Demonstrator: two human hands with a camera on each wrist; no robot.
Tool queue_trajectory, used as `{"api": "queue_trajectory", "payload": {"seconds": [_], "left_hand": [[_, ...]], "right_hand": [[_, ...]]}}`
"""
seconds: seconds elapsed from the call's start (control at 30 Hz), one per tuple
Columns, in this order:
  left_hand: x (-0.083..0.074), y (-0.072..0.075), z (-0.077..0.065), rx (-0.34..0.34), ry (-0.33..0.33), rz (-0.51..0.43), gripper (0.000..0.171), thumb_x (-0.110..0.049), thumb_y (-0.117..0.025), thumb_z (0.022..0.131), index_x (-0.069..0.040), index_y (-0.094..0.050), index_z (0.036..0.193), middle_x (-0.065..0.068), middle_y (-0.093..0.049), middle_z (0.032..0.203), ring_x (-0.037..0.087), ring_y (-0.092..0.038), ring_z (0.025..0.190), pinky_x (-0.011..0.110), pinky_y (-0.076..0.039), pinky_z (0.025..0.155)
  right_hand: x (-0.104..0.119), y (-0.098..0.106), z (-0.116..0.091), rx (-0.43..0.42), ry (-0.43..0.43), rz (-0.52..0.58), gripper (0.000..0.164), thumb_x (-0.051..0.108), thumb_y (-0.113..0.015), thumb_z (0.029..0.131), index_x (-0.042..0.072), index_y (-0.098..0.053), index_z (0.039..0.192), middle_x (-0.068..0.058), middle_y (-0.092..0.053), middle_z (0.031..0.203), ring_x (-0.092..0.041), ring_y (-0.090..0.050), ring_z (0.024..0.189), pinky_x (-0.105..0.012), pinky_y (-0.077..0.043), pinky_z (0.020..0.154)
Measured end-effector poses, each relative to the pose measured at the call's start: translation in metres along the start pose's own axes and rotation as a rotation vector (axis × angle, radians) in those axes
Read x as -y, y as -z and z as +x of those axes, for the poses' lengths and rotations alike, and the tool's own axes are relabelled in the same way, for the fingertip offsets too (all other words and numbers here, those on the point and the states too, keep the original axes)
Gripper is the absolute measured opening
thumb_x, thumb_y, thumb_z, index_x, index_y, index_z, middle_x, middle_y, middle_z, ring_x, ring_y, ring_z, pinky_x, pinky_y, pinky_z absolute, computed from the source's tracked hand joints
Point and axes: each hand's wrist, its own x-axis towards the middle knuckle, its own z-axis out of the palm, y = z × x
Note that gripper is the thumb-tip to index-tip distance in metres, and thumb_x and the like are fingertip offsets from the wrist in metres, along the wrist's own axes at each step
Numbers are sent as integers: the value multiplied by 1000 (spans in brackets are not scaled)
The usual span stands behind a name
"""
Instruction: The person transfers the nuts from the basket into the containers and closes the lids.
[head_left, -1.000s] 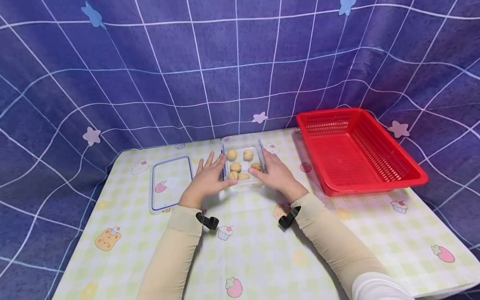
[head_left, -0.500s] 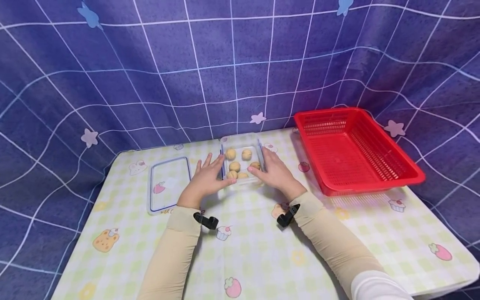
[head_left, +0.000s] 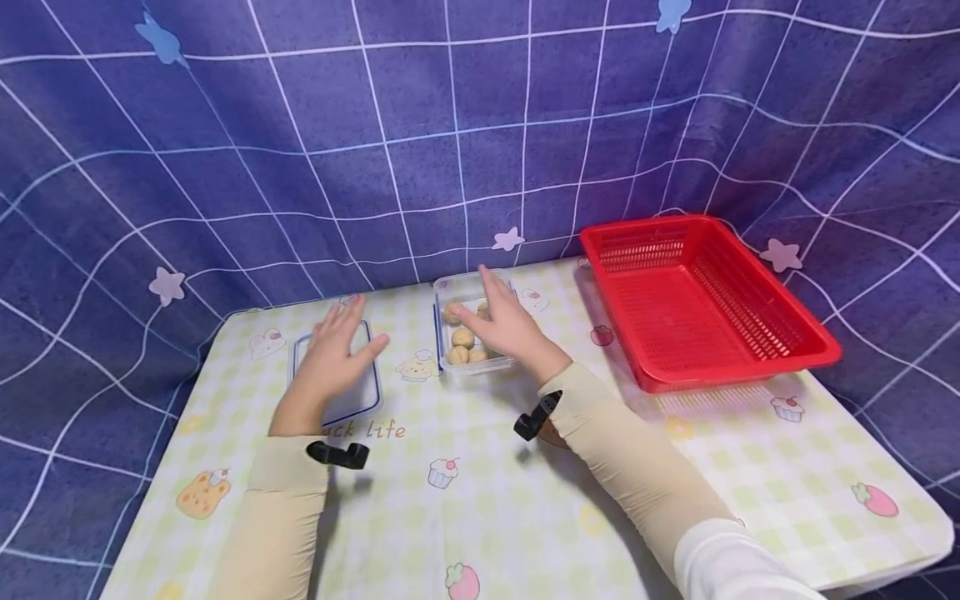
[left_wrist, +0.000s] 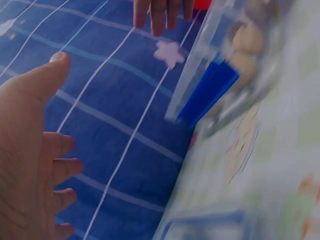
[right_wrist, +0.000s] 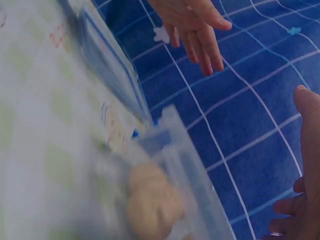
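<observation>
A clear plastic food container with blue side clips stands toward the back of the table, holding several walnuts. My right hand is over its right part, fingers straight and thumb spread, with nothing in its grasp; it hides some of the walnuts. To the left, the clear lid with a blue seal lies flat on the cloth. Above that lid hovers my left hand, fingers extended and holding nothing. In the left wrist view the left hand appears raised, apart from the container's blue clip.
A red plastic basket with slotted walls sits at the back right. A patterned cloth covers the table, and a blue curtain hangs right behind its back edge.
Both hands have come off the container's sides. The left hand moved left to over the lid; the right hand rose and shifted left over the container. The head view turned slightly.
</observation>
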Motion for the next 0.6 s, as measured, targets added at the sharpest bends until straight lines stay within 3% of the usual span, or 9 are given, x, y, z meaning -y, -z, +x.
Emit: {"api": "queue_trajectory", "payload": {"seconds": [0.13, 0.23, 0.47, 0.6], "left_hand": [[21, 17, -16, -56, 15, -73, 82, -51, -48, 104, -10, -11, 164, 16, -11, 169, 44, -9, 153, 66, -7, 120], [35, 28, -27, -78, 50, -142, 80, -48, -49, 105, -14, -7, 164, 16, -7, 169, 45, -9, 152, 69, -10, 118], [64, 39, -50, -135, 149, -225, 74, -44, -44, 107, -21, -4, 164, 21, -6, 168, 51, -11, 150, 72, -10, 116], [71, 41, -53, -143, 190, -244, 73, -45, -41, 107, -19, -3, 164, 23, -5, 167, 53, -10, 149, 71, -8, 117]], "right_hand": [[20, -8, 10, 31, 6, 77, 95, 69, -49, 95, 19, -7, 165, -10, -16, 169, -28, -22, 153, -48, -23, 122], [37, -17, 17, 53, 6, 146, 94, 70, -48, 95, 20, -8, 165, -8, -16, 169, -25, -20, 154, -46, -20, 124], [60, -48, 26, 87, -35, 291, 88, 64, -48, 98, 20, -12, 165, -7, -20, 168, -26, -16, 155, -44, -17, 124], [65, -57, 28, 85, -77, 321, 86, 61, -51, 99, 18, -15, 164, -8, -28, 166, -31, -29, 150, -46, -27, 121]]}}
